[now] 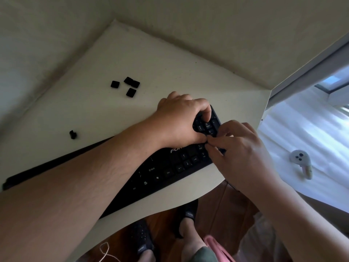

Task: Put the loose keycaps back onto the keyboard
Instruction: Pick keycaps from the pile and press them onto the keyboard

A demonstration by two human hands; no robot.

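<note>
Keyboard (170, 171): black, laid aslant on the table (151, 59), its right end toward the far right corner. Arrow keys, Shift, Ctrl and part of a white brand mark are seen on the near side; the left stretch is hidden under the left forearm.

Left hand (179, 118): laid across the number pad at the right end of the keyboard, fingers curled down onto the keys, thumb brought in at the near edge. Whether anything is gripped cannot be told.

Right hand (236, 148): brought in from the right, fingertips gathered in a pinch at the near right corner of the number pad, touching the left thumb. What is pinched is hidden by the fingers; a keycap there cannot be confirmed.

Loose keycaps: four black caps in a cluster (128, 85) on the table, far left of the hands and well apart from the keyboard. Two of them are touching; one is set apart to the left, one just below.

Single keycap (72, 134): black, alone on the table nearer the left, just beyond the keyboard's far edge.

Table: pale, set in a wall corner, with a curved near edge.

Plug (300, 159): grey, round, three dark holes, lying on a white surface to the right, off the table.

Feet in dark shoes (141, 239) are seen below on a wooden floor.
</note>
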